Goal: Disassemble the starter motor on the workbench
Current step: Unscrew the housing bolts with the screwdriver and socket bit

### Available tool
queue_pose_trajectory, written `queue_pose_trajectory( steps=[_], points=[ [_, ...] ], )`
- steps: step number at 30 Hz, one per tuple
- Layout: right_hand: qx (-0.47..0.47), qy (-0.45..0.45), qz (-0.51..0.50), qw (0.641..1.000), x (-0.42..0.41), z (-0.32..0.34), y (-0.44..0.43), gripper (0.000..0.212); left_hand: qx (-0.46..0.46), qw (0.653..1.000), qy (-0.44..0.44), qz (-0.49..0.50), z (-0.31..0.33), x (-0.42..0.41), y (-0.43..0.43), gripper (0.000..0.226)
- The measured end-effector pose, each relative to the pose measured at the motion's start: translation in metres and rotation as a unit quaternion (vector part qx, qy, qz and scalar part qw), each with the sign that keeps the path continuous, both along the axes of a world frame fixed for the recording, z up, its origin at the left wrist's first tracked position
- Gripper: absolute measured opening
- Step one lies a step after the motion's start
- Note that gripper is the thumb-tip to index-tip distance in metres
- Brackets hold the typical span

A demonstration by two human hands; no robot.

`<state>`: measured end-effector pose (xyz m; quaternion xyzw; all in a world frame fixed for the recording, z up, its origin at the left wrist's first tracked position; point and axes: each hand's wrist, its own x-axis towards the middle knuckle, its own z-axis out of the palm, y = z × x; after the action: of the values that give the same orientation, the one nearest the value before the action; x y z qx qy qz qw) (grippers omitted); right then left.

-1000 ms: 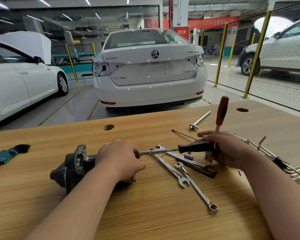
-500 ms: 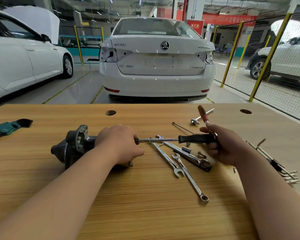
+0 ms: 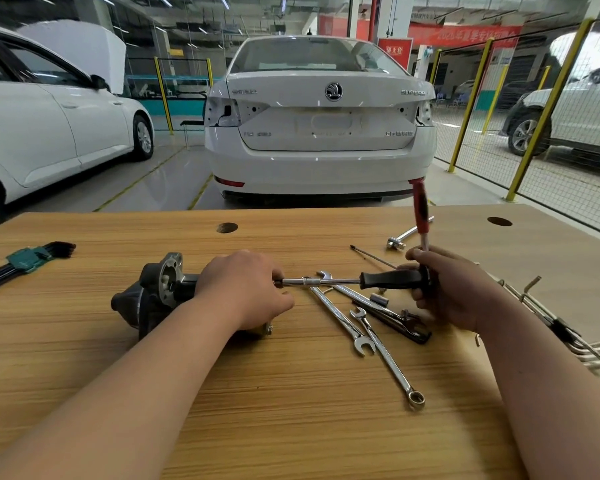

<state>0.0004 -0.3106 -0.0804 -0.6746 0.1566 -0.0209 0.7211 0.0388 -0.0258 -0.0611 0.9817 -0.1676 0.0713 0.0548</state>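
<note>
The starter motor [image 3: 160, 292] lies on its side on the wooden workbench [image 3: 291, 427], at about nine o'clock from the bench's middle. Its round mounting flange faces up and toward twelve o'clock.

The left hand [image 3: 246, 292] lies over the motor's rear end with the fingers curled down round the body and held close together. The thumb sits on the side nearest the person.

A black-handled tool [image 3: 388, 279] lies level, pointing toward nine o'clock. The tip of its steel shaft goes out of sight under the left hand's fingers, so what it meets cannot be told. The right hand [image 3: 444, 289], at three o'clock from the motor, grips the end of the black handle with its fingers wrapped round it. A red-handled tool [image 3: 420, 209] stands upright out of the top of that same fist, its thin shaft caught by the thumb.

Two wrenches [image 3: 343, 317] lie crossed under the shaft, running toward five o'clock, beside a dark pair of pliers [image 3: 395, 318] and a small socket [image 3: 378, 299].

A bar [image 3: 409, 233] and a thin rod [image 3: 371, 256] lie at one o'clock. A bunch of hex keys [image 3: 555, 323] lies at three o'clock beyond the right wrist. A green key holder [image 3: 28, 258] is at the ten o'clock edge.

A white car [image 3: 319, 126] stands beyond the bench at twelve o'clock.
</note>
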Motion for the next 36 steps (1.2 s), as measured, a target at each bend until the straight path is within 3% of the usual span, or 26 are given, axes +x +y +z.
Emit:
queue_pose_trajectory(
  steps=[8,12,21,31,36],
  points=[
    [0.008,-0.012,0.031,0.999,-0.0038,0.0018,-0.0012,0.018,0.081,0.996,0.032,-0.025,0.0069,0.0015,-0.0002,0.044],
    [0.025,0.02,0.023,0.999,-0.0041,0.0022,-0.0022,0.014,0.056,0.998,0.024,-0.01,0.0061,0.0002,-0.0004,0.035],
    [-0.035,0.083,0.016,0.996,-0.0005,0.0021,-0.0057,0.022,0.031,0.999,0.026,-0.002,0.0064,-0.0007,-0.002,0.024],
    [0.118,0.078,-0.015,0.99,0.0038,0.002,-0.0059,0.021,0.019,1.0,0.007,-0.009,0.0017,-0.0002,-0.0013,0.025],
    [0.056,0.072,-0.019,0.996,0.0028,0.0,-0.0001,0.018,0.006,1.0,-0.009,-0.018,-0.0009,0.0004,0.0012,0.029]
  ],
)
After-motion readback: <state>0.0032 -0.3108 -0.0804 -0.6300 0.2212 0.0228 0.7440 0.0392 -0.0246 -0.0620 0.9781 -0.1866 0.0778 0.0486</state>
